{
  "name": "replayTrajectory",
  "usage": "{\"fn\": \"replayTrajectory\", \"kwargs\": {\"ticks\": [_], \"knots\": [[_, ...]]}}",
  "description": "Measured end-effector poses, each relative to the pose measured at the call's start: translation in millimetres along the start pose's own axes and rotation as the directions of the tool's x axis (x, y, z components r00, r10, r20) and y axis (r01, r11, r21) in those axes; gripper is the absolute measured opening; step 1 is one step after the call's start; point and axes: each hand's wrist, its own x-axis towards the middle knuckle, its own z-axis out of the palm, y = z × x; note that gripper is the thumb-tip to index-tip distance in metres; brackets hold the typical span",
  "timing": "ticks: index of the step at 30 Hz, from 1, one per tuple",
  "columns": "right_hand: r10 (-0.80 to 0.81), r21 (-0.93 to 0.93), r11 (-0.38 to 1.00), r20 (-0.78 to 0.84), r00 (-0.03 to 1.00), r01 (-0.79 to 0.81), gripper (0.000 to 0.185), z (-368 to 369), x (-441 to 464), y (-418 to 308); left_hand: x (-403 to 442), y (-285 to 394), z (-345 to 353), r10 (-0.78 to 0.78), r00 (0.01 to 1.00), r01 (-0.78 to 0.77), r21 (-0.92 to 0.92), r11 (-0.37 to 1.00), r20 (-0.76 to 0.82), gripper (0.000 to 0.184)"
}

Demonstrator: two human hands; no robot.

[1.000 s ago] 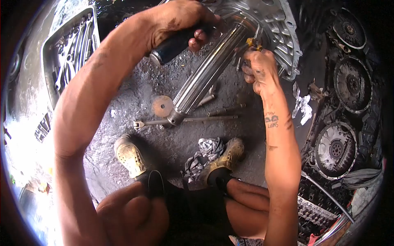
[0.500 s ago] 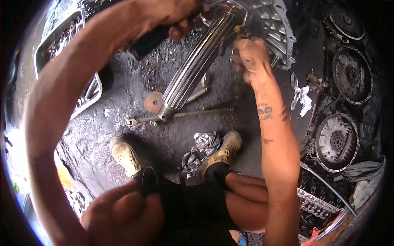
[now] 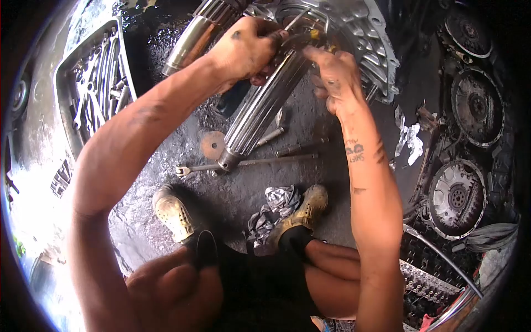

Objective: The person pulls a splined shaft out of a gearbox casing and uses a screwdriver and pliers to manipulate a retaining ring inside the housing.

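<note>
A splined metal shaft [image 3: 265, 105] runs diagonally up to a ribbed grey metal housing [image 3: 373, 50]. Over the shaft's upper end, my left hand [image 3: 249, 52] is closed with its fingers curled. A thin bright metal rod [image 3: 296, 21] sticks out just past those fingers; what the hand grips is mostly hidden. My right hand [image 3: 338, 77] is closed beside the housing, thumb and fingers bent around something I cannot make out. A small yellow piece [image 3: 315, 34] shows just beyond its fingertips. A dark block-like object [image 3: 232, 98] lies below my left wrist.
At the left is a metal tray [image 3: 60, 105] of wrenches and sockets. A long wrench [image 3: 249, 163], a rusty disc [image 3: 213, 145] and a crumpled rag [image 3: 271, 213] lie on the wet floor. Round metal plates [image 3: 456, 196] line the right side; another shaft [image 3: 191, 47] is at upper left.
My left hand has come down and inward over the shaft's upper end, uncovering the tool tray and the second shaft. My right hand has stayed nearly in place. The view has shifted slightly.
</note>
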Motion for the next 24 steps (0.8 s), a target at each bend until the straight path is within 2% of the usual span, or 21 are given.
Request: {"fn": "replayTrajectory", "kwargs": {"ticks": [3,4,6,7,8,11,13,14,17,19,20,22,24], "knots": [[0.006,0.032,0.999,-0.008,1.000,-0.006,0.022,-4.4,4.7,13.3,4.8,-6.4,-2.2,0.005,0.999,-0.005,0.003,1.000,0.052,0.031],[0.000,0.033,0.999,-0.008,1.000,0.000,0.022,-10.0,3.3,15.8,4.9,-9.9,3.4,0.036,0.999,-0.036,-0.007,0.999,-0.023,0.032],[0.027,0.018,0.999,0.144,0.989,-0.030,0.016,-19.2,-0.6,21.1,2.7,-12.6,1.4,0.029,0.999,-0.027,-0.064,0.998,0.040,0.036],[-0.001,0.072,0.997,0.157,0.988,-0.010,0.014,-18.6,-3.4,27.9,7.0,-21.8,5.6,0.104,0.992,-0.098,0.085,0.992,-0.067,0.037],[-0.009,0.071,0.997,0.158,0.987,-0.003,0.014,-18.0,-5.5,33.9,15.8,-35.1,2.5,0.235,0.970,-0.218,0.200,0.955,-0.064,0.037],[-0.084,0.052,0.996,0.135,0.987,0.077,0.018,-17.7,-5.2,48.5,18.9,-38.9,1.9,0.310,0.949,-0.291,0.216,0.932,-0.059,0.037],[-0.035,0.088,0.996,0.120,0.992,0.025,0.017,-17.0,-9.0,43.4,14.8,-32.8,-0.6,0.221,0.975,-0.216,0.147,0.965,-0.014,0.040],[0.014,0.125,0.992,0.105,0.994,-0.028,0.016,-16.1,-9.8,40.0,15.7,-31.6,-2.2,0.222,0.975,-0.218,0.151,0.964,-0.015,0.040],[-0.013,0.138,0.990,0.131,0.991,-0.005,0.019,-17.6,-11.6,37.9,14.3,-31.1,-3.0,0.263,0.962,-0.241,0.234,0.942,-0.067,0.041],[-0.004,0.177,0.984,0.150,0.989,-0.023,0.020,-18.8,-14.4,31.9,8.4,-16.6,-4.2,0.088,0.996,-0.082,0.153,0.985,-0.033,0.040],[-0.002,0.216,0.976,0.168,0.986,-0.035,0.022,-20.1,-16.3,26.4,9.6,-14.9,-8.1,0.099,0.995,-0.095,0.148,0.984,-0.018,0.036],[0.000,0.211,0.977,0.145,0.989,-0.031,0.023,-19.7,-18.6,17.2,4.9,-2.4,-9.5,-0.028,0.998,0.026,0.033,0.999,0.059,0.032],[0.031,0.242,0.967,0.178,0.983,-0.075,0.024,-23.7,-15.8,9.8,8.4,-3.2,-10.8,-0.021,0.997,0.019,0.023,1.000,0.078,0.030]]}}
